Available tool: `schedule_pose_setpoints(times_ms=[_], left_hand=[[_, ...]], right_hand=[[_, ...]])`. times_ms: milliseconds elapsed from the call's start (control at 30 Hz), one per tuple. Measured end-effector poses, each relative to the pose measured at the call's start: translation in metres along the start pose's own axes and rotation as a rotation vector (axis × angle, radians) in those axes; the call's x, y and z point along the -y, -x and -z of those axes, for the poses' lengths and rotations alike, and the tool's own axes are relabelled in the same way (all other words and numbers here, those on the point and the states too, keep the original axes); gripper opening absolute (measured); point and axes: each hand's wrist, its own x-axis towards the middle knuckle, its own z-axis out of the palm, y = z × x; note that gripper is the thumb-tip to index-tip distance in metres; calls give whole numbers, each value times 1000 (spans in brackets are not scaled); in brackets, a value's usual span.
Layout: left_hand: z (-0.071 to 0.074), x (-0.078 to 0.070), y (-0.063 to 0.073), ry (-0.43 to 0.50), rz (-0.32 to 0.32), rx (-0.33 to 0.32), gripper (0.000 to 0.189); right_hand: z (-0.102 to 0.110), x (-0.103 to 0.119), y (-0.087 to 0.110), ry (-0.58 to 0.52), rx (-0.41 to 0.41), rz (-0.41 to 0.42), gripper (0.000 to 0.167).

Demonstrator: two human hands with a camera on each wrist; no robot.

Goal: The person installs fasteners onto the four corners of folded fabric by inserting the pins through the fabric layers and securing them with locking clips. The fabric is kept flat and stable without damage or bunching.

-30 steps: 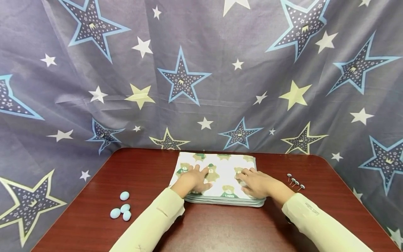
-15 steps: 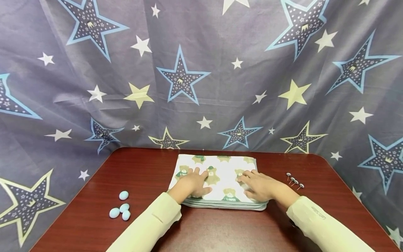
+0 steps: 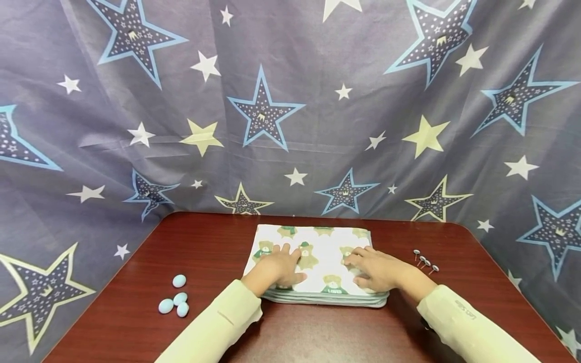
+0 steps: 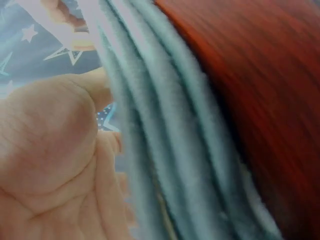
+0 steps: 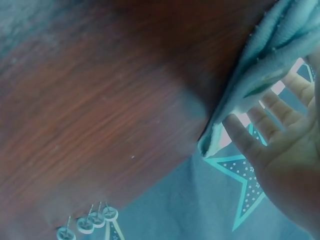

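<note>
A folded blanket [image 3: 323, 259], white with brown bears in green and with pale blue-green layers at its edge, lies on the dark red table [image 3: 209, 242]. My left hand [image 3: 276, 268] rests on its top near the left side, fingers spread and pointing away from me. On the right side of the blanket rests my right hand [image 3: 380, 269], its fingers slightly bent. The left wrist view shows the palm [image 4: 50, 140] close beside the stacked folds [image 4: 165, 115]. From the right wrist, the fingers [image 5: 272, 120] lie along the blanket's patterned face.
Several light blue egg-shaped pieces [image 3: 179, 297] lie at the left of the table. To the right are several small round-headed pieces with thin stems [image 3: 422, 260]. A grey-blue curtain [image 3: 317, 126] with stars hangs behind the table's far edge.
The blanket has slid slightly toward me, with both hands on it. The small pieces at the left and right have stayed in place.
</note>
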Motion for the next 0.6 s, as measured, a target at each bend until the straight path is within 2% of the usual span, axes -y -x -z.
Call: schedule_pose_setpoints(times_ms=[100, 200, 300, 400, 600], left_hand=[[1, -4, -3, -15, -102, -71, 60], [1, -9, -5, -16, -263, -131, 35], [1, -17, -6, -23, -401, -150, 21], [-1, -23, -9, -56, -478, -171, 19], [-6, -34, -17, -61, -580, -222, 17]], right_hand=[[2, -2, 0, -30, -6, -7, 40], [2, -3, 0, -31, 4, -26, 39], [2, -4, 0, -12, 2, -30, 37], [2, -4, 0, 5, -7, -32, 35], [5, -11, 6, 80, -64, -31, 29]])
